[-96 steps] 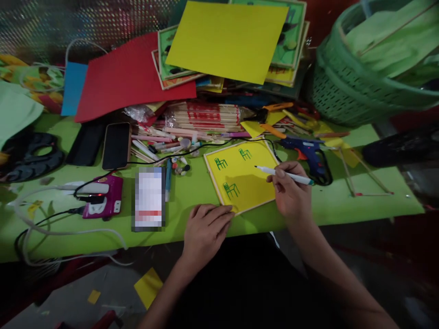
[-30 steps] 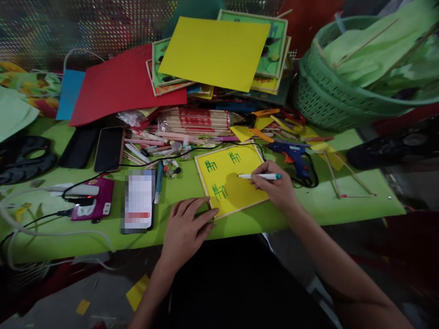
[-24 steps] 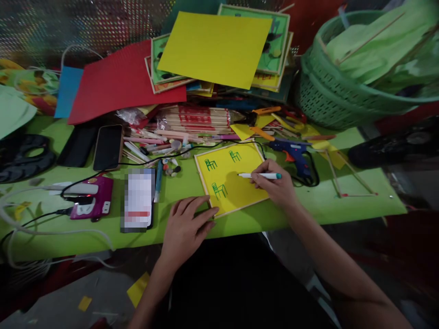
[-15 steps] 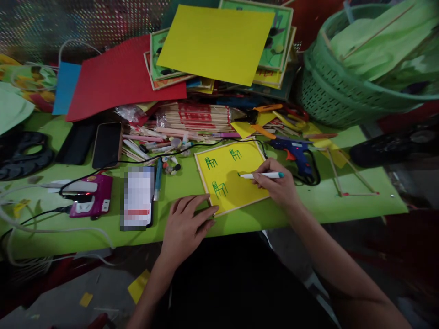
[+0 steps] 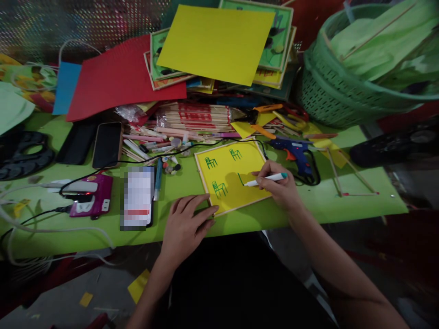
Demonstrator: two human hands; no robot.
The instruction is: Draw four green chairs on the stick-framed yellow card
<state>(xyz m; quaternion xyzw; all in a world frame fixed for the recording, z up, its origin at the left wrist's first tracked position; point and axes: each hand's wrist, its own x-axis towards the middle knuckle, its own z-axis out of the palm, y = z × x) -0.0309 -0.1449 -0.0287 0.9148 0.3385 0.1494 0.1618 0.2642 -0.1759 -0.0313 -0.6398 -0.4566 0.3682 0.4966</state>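
Observation:
A yellow card [image 5: 236,194] framed with thin wooden sticks lies on the green tabletop. Three green chair drawings show on it, and a short green line stands to their right. Pinched in my right hand [image 5: 279,185] is a white marker pen [image 5: 265,179] with a green end, its tip at the bottom of that line. My left hand [image 5: 188,224] rests at the card's lower left corner, fingers spread, thumb and fingertips touching the frame.
A blue glue gun [image 5: 298,155] lies right of the card. To the left are a lit phone [image 5: 139,196] and a magenta power socket [image 5: 98,196]. Behind are bundled sticks [image 5: 195,116], a yellow sheet [image 5: 216,43] on framed pictures, and a green basket [image 5: 329,91].
My right hand has moved the marker tip slightly down and right, and a short green line now shows where there was a small mark. My left hand has stayed still.

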